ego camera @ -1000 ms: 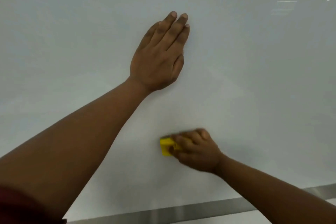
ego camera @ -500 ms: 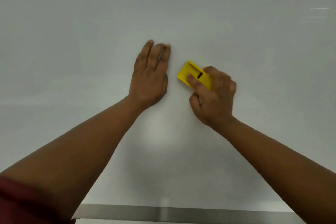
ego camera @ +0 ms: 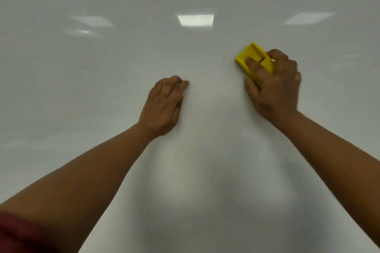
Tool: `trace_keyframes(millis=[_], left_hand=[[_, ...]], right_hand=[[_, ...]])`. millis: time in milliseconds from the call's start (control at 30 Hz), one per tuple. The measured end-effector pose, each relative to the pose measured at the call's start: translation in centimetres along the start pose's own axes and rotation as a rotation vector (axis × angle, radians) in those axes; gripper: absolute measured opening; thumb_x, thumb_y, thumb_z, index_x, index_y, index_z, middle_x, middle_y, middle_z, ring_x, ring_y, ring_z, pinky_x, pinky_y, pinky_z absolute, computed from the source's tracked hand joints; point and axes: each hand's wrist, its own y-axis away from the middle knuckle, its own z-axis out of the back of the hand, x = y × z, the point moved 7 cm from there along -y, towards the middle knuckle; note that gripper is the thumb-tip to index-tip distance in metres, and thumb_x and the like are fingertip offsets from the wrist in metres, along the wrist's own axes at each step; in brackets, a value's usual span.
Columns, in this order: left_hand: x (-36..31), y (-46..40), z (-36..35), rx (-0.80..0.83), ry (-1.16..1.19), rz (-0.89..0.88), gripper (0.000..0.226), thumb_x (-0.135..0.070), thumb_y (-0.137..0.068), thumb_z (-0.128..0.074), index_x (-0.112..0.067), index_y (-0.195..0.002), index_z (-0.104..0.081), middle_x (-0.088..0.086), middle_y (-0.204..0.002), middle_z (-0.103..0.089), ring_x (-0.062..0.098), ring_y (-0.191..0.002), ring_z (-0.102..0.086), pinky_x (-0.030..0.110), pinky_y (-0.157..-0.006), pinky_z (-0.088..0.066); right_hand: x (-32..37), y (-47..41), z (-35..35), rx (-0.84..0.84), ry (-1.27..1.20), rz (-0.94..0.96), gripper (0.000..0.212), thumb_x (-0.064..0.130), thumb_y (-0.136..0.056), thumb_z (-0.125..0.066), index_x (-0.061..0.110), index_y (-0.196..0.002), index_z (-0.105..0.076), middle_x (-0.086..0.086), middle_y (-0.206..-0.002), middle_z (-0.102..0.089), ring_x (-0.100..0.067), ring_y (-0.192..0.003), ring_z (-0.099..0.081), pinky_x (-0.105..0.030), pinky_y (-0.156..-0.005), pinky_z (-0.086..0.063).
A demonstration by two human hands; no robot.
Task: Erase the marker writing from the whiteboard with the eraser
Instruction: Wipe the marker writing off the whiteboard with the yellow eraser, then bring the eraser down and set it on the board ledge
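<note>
Whiteboard [ego camera: 102, 109]: glossy white surface that filled the whole view; no marker writing was legible on the visible part. Soft rectangular reflections of ceiling lights [ego camera: 195, 20] lay across its upper area, from about 10 to 2 o'clock.

Eraser [ego camera: 251, 57]: yellow, block-shaped, with a dark slot across its back. It sat flat against the whiteboard at about 2 o'clock from the centre of the view, tilted so that its free end pointed toward 11 o'clock.

Right hand [ego camera: 274, 86]: closed around the lower end of the eraser, thumb on the near side and fingers [ego camera: 251, 63] laid over the back, pressing it to the board. The forearm ran down toward 4 o'clock.

Left hand [ego camera: 162, 104]: holding nothing, resting against the board near the centre of the view, at about 8 o'clock from the eraser and well apart from it. Its fingers were loosely curled, the tips blurred. The forearm ran down toward 7 o'clock.

Sleeve [ego camera: 14, 232]: dark red, at the lower left corner, on the left arm.
</note>
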Motion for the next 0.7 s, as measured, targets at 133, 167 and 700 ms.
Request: trace_keyframes(millis=[133, 167, 700], left_hand=[[0.9, -0.8, 0.5, -0.004, 0.058, 0.022, 0.050, -0.003, -0.091, -0.041, 0.000, -0.138, -0.056, 0.022, -0.136, -0.053, 0.040, -0.115, -0.047, 0.046, -0.102, -0.040], [1.3, -0.6, 0.7, -0.011, 0.033, 0.035, 0.052, -0.004, -0.090, -0.043, -0.003, -0.140, -0.056, 0.021, -0.138, -0.053, 0.041, -0.117, -0.047, 0.047, -0.102, -0.041], [8.2, -3.8, 4.6, 0.121, 0.147, 0.256, 0.083, -0.041, -0.091, -0.043, -0.028, -0.162, -0.002, 0.002, -0.152, -0.024, 0.025, -0.136, -0.019, 0.045, -0.117, -0.022]], right_hand=[[8.3, 4.4, -3.4, 0.045, -0.017, 0.174, 0.038, 0.037, -0.092, -0.071, 0.033, -0.129, -0.069, -0.020, -0.138, -0.059, -0.045, -0.105, -0.060, -0.049, -0.082, -0.044], [10.4, 6.2, -4.2, 0.083, -0.016, 0.273, 0.037, 0.036, -0.090, -0.071, 0.033, -0.127, -0.070, -0.019, -0.136, -0.061, -0.044, -0.102, -0.062, -0.046, -0.080, -0.043], [3.4, -9.0, -0.5, -0.166, -0.005, -0.429, 0.064, 0.043, -0.100, -0.053, 0.018, -0.156, -0.035, -0.009, -0.158, -0.040, -0.039, -0.133, -0.044, -0.048, -0.106, -0.037]])
